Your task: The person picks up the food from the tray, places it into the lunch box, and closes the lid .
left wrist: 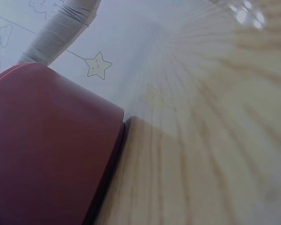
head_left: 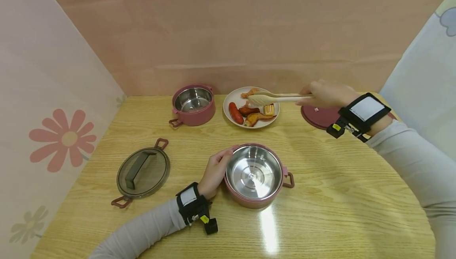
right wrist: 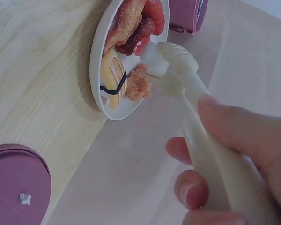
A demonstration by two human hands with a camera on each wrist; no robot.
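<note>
**Tongs over the food plate, near pot steadied**

Right hand point(head_left: 325, 94), right of centre in the head view: fingers point(right wrist: 234, 136) and thumb wrapped round the rear of the cream tongs point(head_left: 276, 98), squeezing them. The tips sit close together above the white plate point(head_left: 231, 99); the right wrist view shows them at a small breaded piece point(right wrist: 139, 83), though whether it is actually pinched cannot be told.

Judgement on handling: the tongs look light, slightly springy plastic, best held well back from the tips, as here. The food looks soft and probably greasy, so it may slip or tear under a hard squeeze.

Long axis of the tongs runs nearly level across the frame, tips pointing toward frame left, handle toward frame right.

Left hand point(head_left: 215, 172), lower centre: fingers curved against the outer wall of the near pink pot point(head_left: 281, 164), gripping its rim side. The pot is empty and stands upright on the wooden table point(head_left: 338, 195).

Further out: second pink pot point(head_left: 193, 105) upper centre-left, grey lid point(head_left: 143, 171) lower left, pink lid point(head_left: 317, 117) below the right hand.
</note>
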